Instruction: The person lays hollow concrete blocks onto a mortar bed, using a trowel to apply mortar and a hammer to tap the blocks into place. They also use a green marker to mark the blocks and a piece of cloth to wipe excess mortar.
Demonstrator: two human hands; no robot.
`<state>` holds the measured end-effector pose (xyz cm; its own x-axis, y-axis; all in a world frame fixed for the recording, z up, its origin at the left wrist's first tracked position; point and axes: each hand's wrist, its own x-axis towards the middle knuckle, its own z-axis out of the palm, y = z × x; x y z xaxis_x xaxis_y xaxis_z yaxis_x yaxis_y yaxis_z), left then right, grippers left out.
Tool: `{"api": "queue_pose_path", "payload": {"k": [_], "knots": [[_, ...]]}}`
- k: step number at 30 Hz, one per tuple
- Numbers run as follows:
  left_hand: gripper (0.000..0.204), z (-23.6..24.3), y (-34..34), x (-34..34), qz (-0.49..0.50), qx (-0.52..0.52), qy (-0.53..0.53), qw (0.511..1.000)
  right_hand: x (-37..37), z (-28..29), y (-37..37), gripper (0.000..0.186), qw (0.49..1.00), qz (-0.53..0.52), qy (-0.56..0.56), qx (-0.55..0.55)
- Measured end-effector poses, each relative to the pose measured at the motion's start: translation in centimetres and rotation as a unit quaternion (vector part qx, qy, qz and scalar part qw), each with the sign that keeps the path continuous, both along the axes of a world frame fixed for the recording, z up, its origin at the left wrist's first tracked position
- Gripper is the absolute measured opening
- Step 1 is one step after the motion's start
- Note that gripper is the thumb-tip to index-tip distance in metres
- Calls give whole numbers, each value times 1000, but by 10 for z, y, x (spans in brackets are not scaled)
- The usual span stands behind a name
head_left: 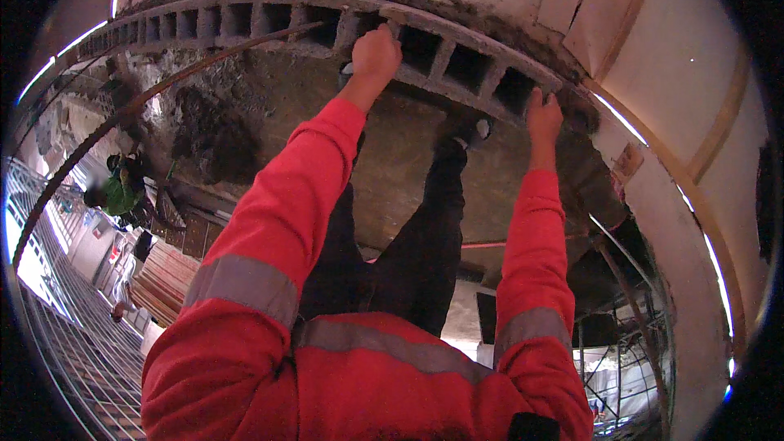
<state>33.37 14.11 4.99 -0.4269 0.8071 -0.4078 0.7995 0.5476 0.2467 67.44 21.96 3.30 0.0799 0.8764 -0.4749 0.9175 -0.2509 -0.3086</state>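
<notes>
A grey hollow concrete block (442, 60) with three dark cavities lies at the right end of a curved-looking row of similar blocks (253, 21). My left hand (377, 57) is closed over the block's left end, where it meets the row. At its right end my right hand (545, 118) grips the edge, fingers bent over the rim and partly hidden. Both arms reach forward in red sleeves with grey bands. A ribbed steel bar (167, 84) crosses from the lower left, its tip over a block cavity left of my left hand.
My feet stand on the brown floor (400, 163) just below the row. Rough mortar (216, 135) is heaped at the left. Wire mesh (73, 367) and a person in green (122, 188) are farther left. Pale boards (678, 57) rise beyond the row at right.
</notes>
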Motion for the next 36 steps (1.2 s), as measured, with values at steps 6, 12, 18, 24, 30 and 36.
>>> {"api": "queue_pose_path", "payload": {"k": [6, 12, 18, 24, 30, 36], "knots": [[27, 2, 3, 3, 4, -10, -3, 1000, -1, -1, -3, 70, 1000, -13, 11, 8], [20, 0, 9, 10, 6, -18, 2, 1000, 15, -15, 7, 64, 999, 33, -24, 20], [14, 5, -2, 15, 65, 1, 4, 998, 8, 3, 11, 56, 994, 44, 99, -32], [16, -3, -3, 16, 76, 24, 35, 996, 31, -41, 23, 58, 988, 150, -14, -30], [54, 39, -7, 36, 91, 16, 27, 995, 54, -55, 45, 53, 962, 270, -51, 14], [55, 82, -117, 68, 148, 123, 13, 981, 50, -55, 41, 52, 912, 404, -55, -34]]}}
